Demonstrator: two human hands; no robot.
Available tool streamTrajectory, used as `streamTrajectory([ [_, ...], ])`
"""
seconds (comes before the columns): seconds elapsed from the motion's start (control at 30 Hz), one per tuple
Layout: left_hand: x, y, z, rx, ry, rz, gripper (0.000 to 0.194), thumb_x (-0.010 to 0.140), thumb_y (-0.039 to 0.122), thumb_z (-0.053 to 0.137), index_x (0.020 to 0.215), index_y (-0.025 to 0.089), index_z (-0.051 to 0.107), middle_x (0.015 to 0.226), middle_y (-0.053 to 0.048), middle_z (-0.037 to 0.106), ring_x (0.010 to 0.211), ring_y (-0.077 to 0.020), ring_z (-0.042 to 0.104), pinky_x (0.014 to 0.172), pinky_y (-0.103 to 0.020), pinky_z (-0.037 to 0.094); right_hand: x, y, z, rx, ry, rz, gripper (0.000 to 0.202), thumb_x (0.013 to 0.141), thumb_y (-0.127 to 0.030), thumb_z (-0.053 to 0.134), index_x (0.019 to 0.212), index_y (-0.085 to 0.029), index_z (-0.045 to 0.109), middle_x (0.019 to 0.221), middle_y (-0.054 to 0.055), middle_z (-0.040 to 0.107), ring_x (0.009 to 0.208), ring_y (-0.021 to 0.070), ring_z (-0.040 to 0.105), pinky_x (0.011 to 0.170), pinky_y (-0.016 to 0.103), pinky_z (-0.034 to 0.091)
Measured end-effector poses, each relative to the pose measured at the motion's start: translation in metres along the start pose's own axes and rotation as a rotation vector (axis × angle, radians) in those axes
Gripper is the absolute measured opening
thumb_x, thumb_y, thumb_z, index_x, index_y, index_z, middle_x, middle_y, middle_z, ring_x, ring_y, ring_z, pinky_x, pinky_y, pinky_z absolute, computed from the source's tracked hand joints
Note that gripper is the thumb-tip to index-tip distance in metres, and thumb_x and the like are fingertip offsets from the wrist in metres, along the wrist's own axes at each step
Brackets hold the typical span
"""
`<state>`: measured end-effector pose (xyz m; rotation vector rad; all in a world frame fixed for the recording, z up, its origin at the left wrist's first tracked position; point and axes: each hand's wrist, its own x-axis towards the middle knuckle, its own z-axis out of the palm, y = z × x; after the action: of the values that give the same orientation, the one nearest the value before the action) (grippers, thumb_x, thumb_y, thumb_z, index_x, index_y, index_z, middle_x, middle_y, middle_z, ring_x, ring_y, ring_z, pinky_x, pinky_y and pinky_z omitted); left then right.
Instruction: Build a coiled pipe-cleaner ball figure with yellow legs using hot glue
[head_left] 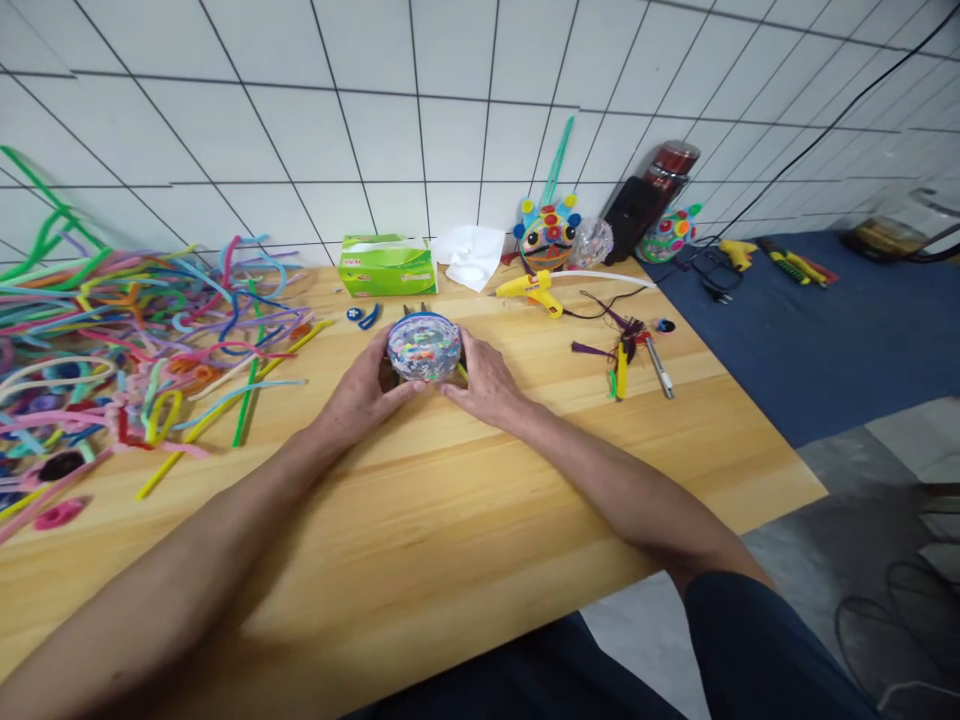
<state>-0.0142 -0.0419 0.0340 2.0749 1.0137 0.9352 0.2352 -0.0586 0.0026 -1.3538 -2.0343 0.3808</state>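
A round, clear bowl-like piece (424, 352) with a blue rim and mottled, many-coloured contents stands on the wooden table (450, 520). Around its left side curve the fingers of my left hand (367, 390). My right hand (486, 380) closes on its right side, and both thumbs come near each other at its front. Just behind it the tips of a dark tool show, most of it hidden by the piece. A small blue curved piece (368, 318) and a blue patterned disc (354, 314) lie to the left of it.
Many pipe cleaners (150, 330) heap up on the left. At the back are a green tissue pack (388, 267), a white tissue (471, 256) and a decorated figure (549, 232). A yellow glue gun (534, 290), tassels (628, 330) and a pen (659, 367) lie on the right.
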Motion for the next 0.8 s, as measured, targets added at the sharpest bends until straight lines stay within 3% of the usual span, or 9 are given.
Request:
streamTrajectory([
  [0.17,0.003,0.003,0.0,-0.018,0.004,0.009,0.099,0.096,0.076,0.082,0.168,0.018,0.048,0.166,-0.021,0.062,0.153,-0.0419,0.063,0.134,-0.058,0.051,0.002,0.008,0.003,-0.046,-0.007,-0.017,0.076,0.097,-0.019,0.061,0.168,-0.009,0.036,0.16,0.027,0.067,0.147,0.0394,0.065,0.126,0.062,0.054],
  [0.47,0.004,0.005,0.0,-0.042,-0.005,0.016,0.098,0.097,0.071,0.084,0.169,0.015,0.048,0.166,-0.022,0.062,0.154,-0.0416,0.063,0.135,-0.058,0.05,0.004,0.01,0.005,-0.03,-0.002,-0.009,0.078,0.092,-0.013,0.059,0.166,-0.012,0.038,0.156,0.024,0.07,0.144,0.0379,0.067,0.125,0.061,0.055],
  [0.57,0.005,0.003,0.0,-0.05,-0.008,0.011,0.097,0.097,0.069,0.085,0.169,0.016,0.048,0.167,-0.021,0.062,0.154,-0.0416,0.063,0.134,-0.058,0.051,0.003,0.008,0.003,0.004,0.026,-0.014,0.084,0.091,-0.021,0.069,0.168,-0.013,0.036,0.16,0.025,0.067,0.148,0.0388,0.065,0.127,0.062,0.054],
  [0.67,0.004,0.004,0.001,-0.058,-0.002,0.005,0.098,0.096,0.071,0.085,0.168,0.016,0.049,0.167,-0.022,0.062,0.154,-0.0423,0.062,0.135,-0.06,0.049,0.001,0.003,0.001,0.057,0.065,-0.058,0.1,0.09,-0.036,0.083,0.173,-0.011,0.032,0.171,0.029,0.056,0.161,0.04,0.055,0.136,0.061,0.047],
  [0.8,0.004,0.008,0.001,-0.074,-0.013,0.005,0.099,0.097,0.074,0.082,0.168,0.015,0.048,0.165,-0.022,0.063,0.151,-0.0425,0.064,0.134,-0.06,0.051,-0.001,0.0,-0.002,0.129,0.069,-0.051,0.106,0.093,-0.046,0.087,0.177,-0.018,0.029,0.177,0.025,0.05,0.167,0.0382,0.05,0.139,0.061,0.044],
])
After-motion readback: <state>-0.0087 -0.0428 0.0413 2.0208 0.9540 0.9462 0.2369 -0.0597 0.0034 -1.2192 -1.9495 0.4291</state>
